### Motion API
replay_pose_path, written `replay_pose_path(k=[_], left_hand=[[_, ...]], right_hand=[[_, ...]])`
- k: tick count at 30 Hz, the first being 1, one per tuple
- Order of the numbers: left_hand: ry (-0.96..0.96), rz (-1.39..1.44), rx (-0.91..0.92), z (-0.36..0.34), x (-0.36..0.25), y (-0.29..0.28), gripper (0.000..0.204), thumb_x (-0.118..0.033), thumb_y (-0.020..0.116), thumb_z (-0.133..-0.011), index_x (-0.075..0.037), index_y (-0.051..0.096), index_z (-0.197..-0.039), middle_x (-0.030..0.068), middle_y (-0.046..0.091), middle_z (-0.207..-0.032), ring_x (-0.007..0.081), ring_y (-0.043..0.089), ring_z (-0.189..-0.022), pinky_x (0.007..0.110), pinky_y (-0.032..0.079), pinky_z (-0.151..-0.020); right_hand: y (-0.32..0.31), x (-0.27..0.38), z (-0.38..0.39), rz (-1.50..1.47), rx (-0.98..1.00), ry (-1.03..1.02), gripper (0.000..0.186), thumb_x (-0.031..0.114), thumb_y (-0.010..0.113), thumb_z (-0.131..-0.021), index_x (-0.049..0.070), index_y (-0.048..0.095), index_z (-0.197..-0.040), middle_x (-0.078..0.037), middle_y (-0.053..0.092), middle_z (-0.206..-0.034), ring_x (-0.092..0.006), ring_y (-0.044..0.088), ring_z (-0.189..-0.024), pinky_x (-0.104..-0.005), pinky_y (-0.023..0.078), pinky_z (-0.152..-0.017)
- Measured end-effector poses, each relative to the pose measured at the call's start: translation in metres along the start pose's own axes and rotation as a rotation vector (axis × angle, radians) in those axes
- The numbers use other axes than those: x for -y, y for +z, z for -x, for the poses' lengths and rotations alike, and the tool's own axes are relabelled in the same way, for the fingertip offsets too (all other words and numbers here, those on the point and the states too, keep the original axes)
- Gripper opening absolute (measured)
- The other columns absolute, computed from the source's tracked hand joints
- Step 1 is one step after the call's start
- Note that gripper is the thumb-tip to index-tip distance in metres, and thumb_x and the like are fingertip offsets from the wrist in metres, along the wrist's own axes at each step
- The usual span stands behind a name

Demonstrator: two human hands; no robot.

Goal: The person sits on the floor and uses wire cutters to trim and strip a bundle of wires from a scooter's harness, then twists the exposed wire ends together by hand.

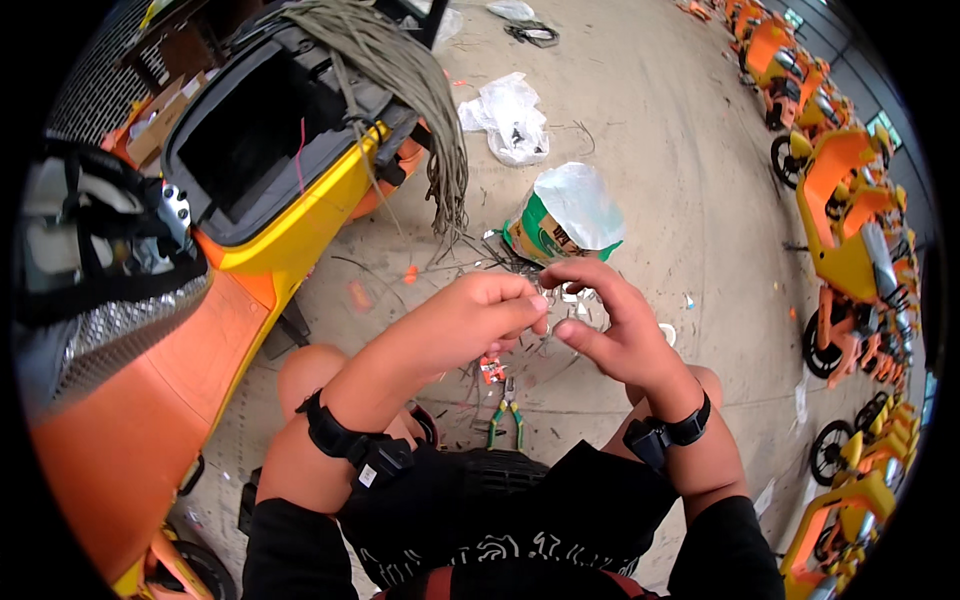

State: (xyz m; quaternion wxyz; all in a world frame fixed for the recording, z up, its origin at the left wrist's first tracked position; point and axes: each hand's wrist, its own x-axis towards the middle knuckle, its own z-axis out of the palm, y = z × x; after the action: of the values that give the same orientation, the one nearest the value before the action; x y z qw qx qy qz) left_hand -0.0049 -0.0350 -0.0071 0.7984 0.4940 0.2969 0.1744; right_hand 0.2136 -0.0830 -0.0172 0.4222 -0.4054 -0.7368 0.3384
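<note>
My left hand [497,318] is closed, thumb and fingertips pinched together. Whatever it holds, if anything, is too small to make out. Beside it on the right, my right hand [622,328] is curved with thumb and fingers apart, and I see nothing in it. Just under the left hand shows a small red-and-white piece [492,370]. Pliers with green-and-yellow handles [507,422] lie on the floor between my knees. Beyond my hands stands a green bag [535,232] with a whitish open top.
At the left stands an orange-and-yellow scooter [150,330] with an open seat compartment [250,130]. A bundle of grey-green cables [400,80] drapes over it. A crumpled clear plastic bag [515,120] lies farther off. Rows of orange and yellow scooters [845,220] line the right side.
</note>
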Motion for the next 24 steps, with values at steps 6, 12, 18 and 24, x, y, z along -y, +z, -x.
replay_pose_path(k=[6,12,18,24], left_hand=[[-0.055,-0.035,0.024,-0.013,0.005,0.005,0.025,-0.023,0.057,-0.101,-0.003,0.06,-0.087,-0.0043,0.05,-0.072,0.0049,0.04,-0.061,0.021,0.035,-0.057],[-0.037,-0.133,-0.04,-0.029,0.008,0.01,0.023,-0.022,0.055,-0.102,-0.003,0.062,-0.09,-0.0061,0.049,-0.07,0.0041,0.04,-0.062,0.021,0.034,-0.057],[-0.002,-0.503,-0.136,-0.033,0.008,0.017,0.021,-0.022,0.058,-0.1,-0.003,0.063,-0.093,-0.0048,0.05,-0.069,0.0044,0.044,-0.064,0.024,0.038,-0.057],[0.12,-0.803,-0.152,-0.032,0.008,0.024,0.02,-0.02,0.061,-0.095,0.0,0.062,-0.095,0.0138,0.065,-0.072,0.0232,0.061,-0.063,0.037,0.045,-0.058]], right_hand=[[-0.011,-0.001,0.001,0.159,-0.01,-0.099,0.021,0.006,0.074,-0.083,0.007,0.066,-0.102,-0.006,0.066,-0.091,-0.0268,0.061,-0.087,-0.0364,0.049,-0.076],[-0.024,-0.005,0.002,0.232,0.01,-0.041,0.016,0.003,0.071,-0.083,0.007,0.065,-0.097,-0.008,0.064,-0.087,-0.0293,0.06,-0.083,-0.0377,0.049,-0.073],[-0.025,-0.007,0.007,0.292,0.036,0.065,0.013,0.01,0.07,-0.078,0.006,0.063,-0.089,-0.011,0.063,-0.082,-0.0316,0.062,-0.081,-0.0398,0.05,-0.072],[-0.024,-0.004,0.01,0.292,0.06,0.169,0.014,0.011,0.071,-0.074,0.004,0.062,-0.083,-0.011,0.063,-0.077,-0.0325,0.062,-0.077,-0.0404,0.051,-0.068]])
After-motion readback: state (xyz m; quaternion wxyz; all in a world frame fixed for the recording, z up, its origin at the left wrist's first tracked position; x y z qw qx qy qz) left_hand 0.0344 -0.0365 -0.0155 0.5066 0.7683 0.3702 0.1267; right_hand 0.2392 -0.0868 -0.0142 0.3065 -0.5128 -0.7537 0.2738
